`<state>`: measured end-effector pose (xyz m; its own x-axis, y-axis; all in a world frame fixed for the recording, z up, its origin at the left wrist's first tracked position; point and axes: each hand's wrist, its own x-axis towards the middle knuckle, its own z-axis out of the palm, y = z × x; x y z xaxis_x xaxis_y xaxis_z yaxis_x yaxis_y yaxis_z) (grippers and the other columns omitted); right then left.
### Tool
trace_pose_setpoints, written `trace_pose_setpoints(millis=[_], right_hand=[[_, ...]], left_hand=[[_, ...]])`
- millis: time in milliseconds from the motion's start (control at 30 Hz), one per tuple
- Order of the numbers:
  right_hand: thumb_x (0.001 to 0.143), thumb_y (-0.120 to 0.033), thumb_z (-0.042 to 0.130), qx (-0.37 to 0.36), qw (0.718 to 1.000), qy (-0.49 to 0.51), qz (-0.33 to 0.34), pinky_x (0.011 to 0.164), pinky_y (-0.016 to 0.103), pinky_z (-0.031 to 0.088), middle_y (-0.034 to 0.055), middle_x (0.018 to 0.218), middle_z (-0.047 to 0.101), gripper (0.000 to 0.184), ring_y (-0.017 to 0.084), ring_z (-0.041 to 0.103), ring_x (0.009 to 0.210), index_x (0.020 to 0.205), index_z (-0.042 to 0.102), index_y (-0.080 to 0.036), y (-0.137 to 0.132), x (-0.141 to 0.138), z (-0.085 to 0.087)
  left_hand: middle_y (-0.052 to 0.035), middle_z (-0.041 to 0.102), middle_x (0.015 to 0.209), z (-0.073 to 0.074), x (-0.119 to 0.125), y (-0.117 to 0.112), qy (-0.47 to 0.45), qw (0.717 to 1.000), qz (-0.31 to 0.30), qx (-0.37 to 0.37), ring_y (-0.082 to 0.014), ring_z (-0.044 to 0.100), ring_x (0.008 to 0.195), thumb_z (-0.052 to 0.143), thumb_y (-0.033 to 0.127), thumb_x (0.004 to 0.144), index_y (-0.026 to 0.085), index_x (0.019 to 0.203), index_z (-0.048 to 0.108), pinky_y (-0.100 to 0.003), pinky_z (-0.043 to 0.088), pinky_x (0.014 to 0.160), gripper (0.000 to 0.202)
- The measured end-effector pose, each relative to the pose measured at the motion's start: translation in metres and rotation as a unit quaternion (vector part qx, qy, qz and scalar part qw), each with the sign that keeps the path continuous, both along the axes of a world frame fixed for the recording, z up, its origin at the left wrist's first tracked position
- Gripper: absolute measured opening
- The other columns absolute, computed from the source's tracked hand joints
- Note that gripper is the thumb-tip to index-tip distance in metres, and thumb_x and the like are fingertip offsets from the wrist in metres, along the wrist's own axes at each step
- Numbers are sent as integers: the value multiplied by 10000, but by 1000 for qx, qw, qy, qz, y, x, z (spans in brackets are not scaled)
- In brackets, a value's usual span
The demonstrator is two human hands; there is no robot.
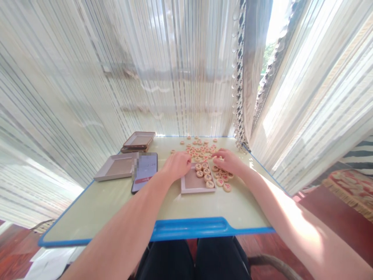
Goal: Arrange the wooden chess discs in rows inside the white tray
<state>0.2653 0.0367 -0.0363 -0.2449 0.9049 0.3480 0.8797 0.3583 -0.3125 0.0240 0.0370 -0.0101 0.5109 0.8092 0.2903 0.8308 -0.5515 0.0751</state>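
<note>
A small shallow box (189,190) lies in front of me, with several round Chinese chess pieces (207,177) in two columns along its right side. My left hand (179,163) is at the box's far left corner, its fingers curled; whatever they hold is hidden. My right hand (229,160) reaches over loose xiangqi pieces (224,178) just right of the box. Its fingers are apart, the tips close to the pieces, and no piece shows between them. More loose pieces (201,149), many with red characters, are scattered beyond both hands.
The pale table (116,210) has a blue rim. At the left lie a phone (147,169), an empty box lid (116,166) and stacked trays (138,140). String curtains (175,77) hang behind the table, and a cloth-covered seat (349,186) is at the right.
</note>
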Motion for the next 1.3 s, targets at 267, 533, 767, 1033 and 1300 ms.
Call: trace_pose_setpoints(millis=[267, 533, 767, 1033, 1300], right_hand=[[824, -351, 508, 13, 998, -46, -48, 905, 348, 395, 48, 898, 699, 239, 212, 575, 909, 830, 715, -232, 4, -14, 4], [765, -311, 581, 35, 997, 35, -61, 863, 342, 440, 51, 882, 696, 219, 230, 564, 975, 937, 688, -228, -8, -17, 9], [743, -280, 640, 83, 986, 52, 136, 878, 351, 415, 27, 889, 683, 200, 202, 554, 908, 933, 687, -242, -29, -44, 15], [745, -263, 647, 48, 985, 34, 160, 820, 328, 422, 28, 841, 658, 150, 197, 525, 873, 885, 691, -231, -37, -58, 16], [737, -225, 631, 26, 985, 20, 170, 851, 338, 426, 43, 894, 619, 150, 206, 505, 923, 876, 688, -224, -35, -61, 10]], left_hand=[[-40, 651, 890, -1, -3, 5, 8, 1000, -1, -10, -185, 598, 802, 427, 134, 791, 202, 788, 657, -279, 462, 707, 240], [-46, 651, 928, 2, -3, 2, 11, 999, 15, -33, -180, 599, 818, 419, 134, 786, 202, 818, 663, -275, 468, 728, 256], [-59, 648, 913, -1, -4, 5, 30, 999, 7, -16, -191, 602, 798, 409, 151, 800, 203, 829, 661, -288, 465, 707, 259], [-55, 644, 878, 0, -3, 3, 50, 999, 9, 0, -191, 601, 786, 387, 148, 826, 204, 812, 651, -294, 466, 703, 270], [-72, 642, 919, 3, -2, 1, 66, 997, 20, -28, -201, 607, 840, 392, 133, 829, 208, 865, 666, -292, 472, 742, 287]])
